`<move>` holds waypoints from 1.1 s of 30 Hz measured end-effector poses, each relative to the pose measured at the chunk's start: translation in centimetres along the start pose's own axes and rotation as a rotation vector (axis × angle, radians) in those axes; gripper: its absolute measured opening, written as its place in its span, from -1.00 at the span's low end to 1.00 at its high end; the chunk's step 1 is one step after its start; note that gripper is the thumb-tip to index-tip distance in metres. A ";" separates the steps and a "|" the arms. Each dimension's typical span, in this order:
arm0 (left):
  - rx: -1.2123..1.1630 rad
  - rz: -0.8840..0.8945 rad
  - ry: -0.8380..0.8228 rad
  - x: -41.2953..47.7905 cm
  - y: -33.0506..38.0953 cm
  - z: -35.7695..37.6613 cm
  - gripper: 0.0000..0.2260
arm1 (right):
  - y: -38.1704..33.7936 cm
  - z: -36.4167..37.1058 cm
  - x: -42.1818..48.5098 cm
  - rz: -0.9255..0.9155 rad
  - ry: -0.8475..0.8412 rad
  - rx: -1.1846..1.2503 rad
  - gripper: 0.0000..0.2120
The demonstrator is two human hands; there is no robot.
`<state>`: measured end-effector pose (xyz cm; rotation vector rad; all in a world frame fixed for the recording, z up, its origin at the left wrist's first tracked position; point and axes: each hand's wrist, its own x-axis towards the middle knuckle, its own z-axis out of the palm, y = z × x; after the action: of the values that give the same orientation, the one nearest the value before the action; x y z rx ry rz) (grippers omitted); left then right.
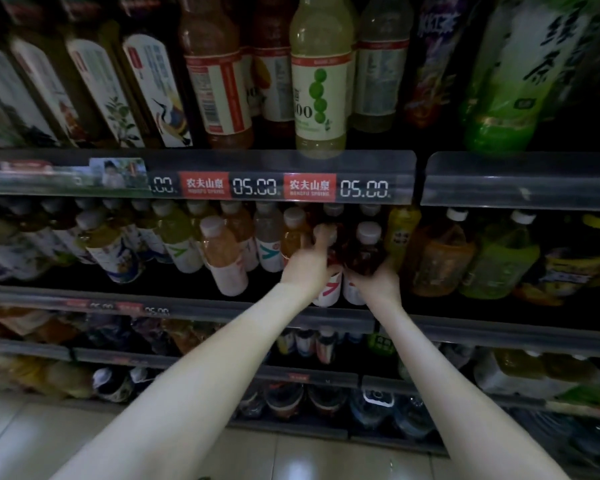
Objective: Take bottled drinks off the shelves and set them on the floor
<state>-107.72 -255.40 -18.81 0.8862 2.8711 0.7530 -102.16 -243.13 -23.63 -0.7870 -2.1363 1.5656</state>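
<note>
At a dim shop shelf, my left hand grips one dark bottle while my right hand clasps the white-capped bottle beside it.

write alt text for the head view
In a dim shop, the left hand grips a dark red bottle near its cap and the right hand holds the brown bottle beside it. Bottled drinks crowd the shelves.

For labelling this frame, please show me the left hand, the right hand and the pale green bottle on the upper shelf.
left hand [305, 268]: head view, middle of the hand.
right hand [378, 284]: head view, middle of the hand.
pale green bottle [321, 81]: head view, on its label.
</note>
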 end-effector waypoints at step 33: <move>0.010 0.225 -0.324 -13.5 -16.6 2.2 -0.65 | 8.1 8.9 -16.6 0.138 -0.252 -0.563 -0.60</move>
<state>-104.63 -273.65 -29.75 1.2214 2.5231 0.5482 -92.93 -258.45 -33.68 -0.9631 -2.8202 1.1728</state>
